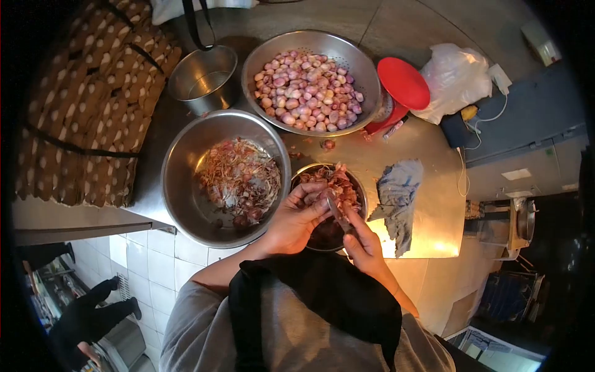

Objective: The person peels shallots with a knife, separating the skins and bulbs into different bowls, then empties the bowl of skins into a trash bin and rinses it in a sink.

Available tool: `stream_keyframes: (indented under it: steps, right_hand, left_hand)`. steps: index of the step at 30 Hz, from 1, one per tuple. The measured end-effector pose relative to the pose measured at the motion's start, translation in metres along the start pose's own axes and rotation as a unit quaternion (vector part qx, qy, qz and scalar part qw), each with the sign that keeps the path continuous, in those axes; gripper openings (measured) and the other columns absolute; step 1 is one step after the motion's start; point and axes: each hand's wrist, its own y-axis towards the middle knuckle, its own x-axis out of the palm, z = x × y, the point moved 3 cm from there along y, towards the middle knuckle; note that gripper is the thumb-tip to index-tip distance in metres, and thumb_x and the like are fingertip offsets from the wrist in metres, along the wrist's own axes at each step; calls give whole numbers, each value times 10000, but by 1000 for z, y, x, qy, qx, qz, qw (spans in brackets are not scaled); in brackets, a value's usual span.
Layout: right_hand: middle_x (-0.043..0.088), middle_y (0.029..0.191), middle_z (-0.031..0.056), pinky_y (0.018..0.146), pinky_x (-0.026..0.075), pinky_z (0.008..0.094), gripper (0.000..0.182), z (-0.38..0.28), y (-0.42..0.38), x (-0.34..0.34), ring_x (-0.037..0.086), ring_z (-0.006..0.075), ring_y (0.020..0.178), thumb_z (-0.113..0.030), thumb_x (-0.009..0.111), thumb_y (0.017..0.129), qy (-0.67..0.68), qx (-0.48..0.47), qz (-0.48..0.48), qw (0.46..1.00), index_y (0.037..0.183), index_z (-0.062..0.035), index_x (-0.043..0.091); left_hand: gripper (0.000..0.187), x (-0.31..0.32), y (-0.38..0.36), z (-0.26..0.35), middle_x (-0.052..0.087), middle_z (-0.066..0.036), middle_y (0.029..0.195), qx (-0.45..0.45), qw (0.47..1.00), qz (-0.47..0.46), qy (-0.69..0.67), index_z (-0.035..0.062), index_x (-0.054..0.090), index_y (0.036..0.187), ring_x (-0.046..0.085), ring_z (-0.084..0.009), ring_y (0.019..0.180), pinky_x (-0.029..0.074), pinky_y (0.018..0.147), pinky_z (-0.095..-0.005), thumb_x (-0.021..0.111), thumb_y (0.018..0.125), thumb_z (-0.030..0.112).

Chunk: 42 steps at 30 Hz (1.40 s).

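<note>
My left hand (299,216) is closed in a pinch over the smaller bowl, its fingertips round a small shallot that is mostly hidden. In my right hand (365,247) is a small knife (338,214), the blade pointing up and left and touching the shallot at my left fingertips. Beneath both hands stands the smaller bowl (364,197), holding reddish-brown shallot skins (334,181). To its left is a large steel bowl (180,204) with skins, root trimmings and a few shallots. Many peeled pink shallots (304,93) fill a steel colander (372,99) behind.
A grey cloth (400,198) lies right of the smaller bowl. Behind are a steel pot (201,87), a red lid (404,84) and a white plastic bag (455,80). Egg trays (87,111) are stacked at left. Another person's dark-clothed legs (99,310) show at lower left.
</note>
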Motion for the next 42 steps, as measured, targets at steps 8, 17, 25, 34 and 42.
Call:
stream_keyframes:
  steps: [8, 17, 25, 34, 42]
  right_hand:
    - [441, 1235, 194, 929, 319, 273, 439, 3, -3, 0, 436, 218, 1144, -119, 488, 861, -47, -53, 21, 997, 1256, 22, 358]
    - [501, 908, 51, 633, 397, 218, 410, 13, 6, 4, 475, 109, 709, -173, 481, 878, 122, 16, 43, 991, 1228, -27, 325]
    - [381, 674, -22, 454, 264, 180, 296, 10, 15, 5, 322, 46, 520, -198, 461, 889, 287, 69, 22, 955, 1127, -70, 337]
    - [359, 620, -11, 444, 262, 186, 226, 13, 16, 2, 306, 58, 498, -196, 422, 904, 329, 95, 24, 939, 1094, -100, 348]
    - [329, 571, -12, 412, 250, 188, 222, 6, 14, 3, 290, 57, 467, -223, 418, 905, 346, 124, -17, 930, 1086, -110, 359]
  left_hand:
    - [204, 2, -1, -4, 577, -47, 988, 21, 999, -6, 30, 75, 557, 983, 549, -142, 924, 446, 834, -303, 557, 798, -12]
    - [228, 3, -3, -10, 598, -79, 938, 31, 991, 29, 125, 68, 578, 969, 577, -165, 882, 479, 779, -292, 549, 781, -58]
    - [296, 10, -3, -4, 583, -91, 977, 50, 956, 1, 288, -5, 524, 1061, 541, -151, 936, 445, 834, -275, 582, 772, -33]
    - [321, 7, 4, -6, 539, -75, 999, 13, 978, 1, 209, 11, 429, 1111, 509, -126, 931, 434, 819, -263, 543, 812, -2]
    - [327, 9, 3, -3, 526, -71, 1000, 83, 925, -53, 366, 22, 423, 1097, 486, -114, 952, 386, 839, -247, 568, 803, 26]
